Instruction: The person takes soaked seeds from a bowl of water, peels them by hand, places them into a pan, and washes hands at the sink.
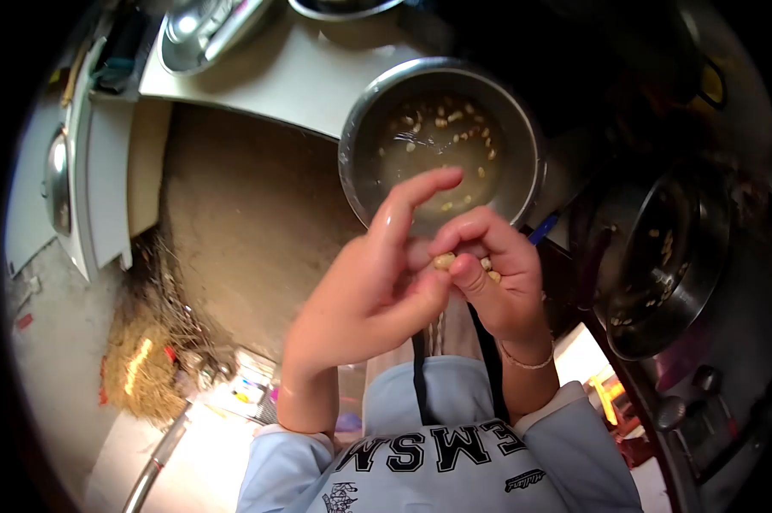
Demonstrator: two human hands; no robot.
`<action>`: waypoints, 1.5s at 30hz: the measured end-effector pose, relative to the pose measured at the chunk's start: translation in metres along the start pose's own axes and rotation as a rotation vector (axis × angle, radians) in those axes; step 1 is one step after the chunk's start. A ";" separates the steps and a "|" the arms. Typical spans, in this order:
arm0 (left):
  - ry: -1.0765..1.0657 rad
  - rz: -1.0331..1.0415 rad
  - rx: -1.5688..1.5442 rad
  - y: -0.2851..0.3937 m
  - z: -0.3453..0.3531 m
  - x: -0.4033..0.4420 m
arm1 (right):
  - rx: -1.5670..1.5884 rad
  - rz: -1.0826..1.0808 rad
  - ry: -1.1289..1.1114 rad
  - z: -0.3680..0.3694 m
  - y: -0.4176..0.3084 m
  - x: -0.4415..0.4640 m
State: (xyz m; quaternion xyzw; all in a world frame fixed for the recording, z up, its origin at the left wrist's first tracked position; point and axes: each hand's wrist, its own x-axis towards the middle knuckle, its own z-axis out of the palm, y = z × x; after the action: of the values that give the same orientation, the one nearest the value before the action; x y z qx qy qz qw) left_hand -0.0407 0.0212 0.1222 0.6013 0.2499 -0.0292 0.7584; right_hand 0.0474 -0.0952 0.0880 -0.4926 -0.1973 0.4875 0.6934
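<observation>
My right hand (507, 286) is curled, palm up, around several small pale-yellow kernels (444, 262), which look like peanuts or beans. One kernel sits by its thumb and others show between the fingers. My left hand (356, 295) is beside it, index finger stretched out and thumb apart, with the thumb tip close to the front kernel. Whether the left fingertips touch the kernel I cannot tell. Just beyond both hands, a steel basin (349, 162) holds cloudy water with several similar kernels in it.
A second steel bowl (709, 295) with pale bits inside is at the right, above ladles (670, 414). A white counter (270, 77) bears metal dishes at the upper left. Straw (142, 368) and twigs lie on the left floor. A blue handle (542, 229) is near the basin.
</observation>
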 end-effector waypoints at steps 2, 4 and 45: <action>-0.048 -0.088 0.147 0.012 0.007 -0.012 | 0.267 0.121 0.020 -0.004 0.003 -0.022; -0.173 -0.040 0.434 0.007 0.020 -0.019 | 0.492 0.226 0.042 -0.023 0.019 -0.062; -0.338 0.863 2.124 0.005 0.624 0.429 | 1.522 -0.344 0.463 -0.675 -0.081 -0.081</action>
State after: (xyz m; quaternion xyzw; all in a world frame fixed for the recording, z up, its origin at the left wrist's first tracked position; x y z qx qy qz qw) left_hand 0.5505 -0.4458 0.0442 0.9591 -0.2309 -0.0430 -0.1578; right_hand 0.5590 -0.5003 -0.1195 0.0626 0.2635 0.2607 0.9266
